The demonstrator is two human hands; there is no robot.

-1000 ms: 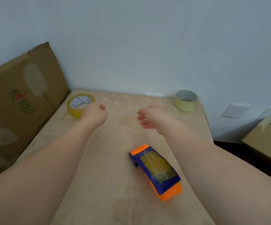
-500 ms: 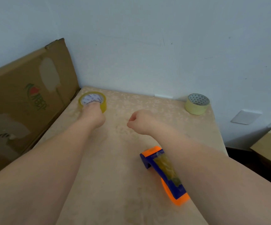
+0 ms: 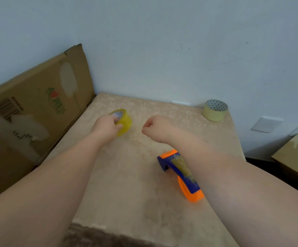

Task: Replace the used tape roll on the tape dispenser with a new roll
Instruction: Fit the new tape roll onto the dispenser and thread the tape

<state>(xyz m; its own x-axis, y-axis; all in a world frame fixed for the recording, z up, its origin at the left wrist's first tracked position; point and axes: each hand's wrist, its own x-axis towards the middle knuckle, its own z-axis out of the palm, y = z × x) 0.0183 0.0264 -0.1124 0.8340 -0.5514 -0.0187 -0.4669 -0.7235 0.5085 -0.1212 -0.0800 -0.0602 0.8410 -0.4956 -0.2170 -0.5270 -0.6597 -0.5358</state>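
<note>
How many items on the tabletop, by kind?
Tape rolls: 2, a yellow roll held by the left hand and a pale roll at the far right corner.
Tape dispensers: 1, blue and orange.
Total: 3.

I count two tape rolls: one yellow roll [image 3: 122,122], one pale roll [image 3: 215,110]. One tape dispenser [image 3: 180,173]. Two cardboard boxes: left box [image 3: 34,111], right box [image 3: 295,157].
</note>
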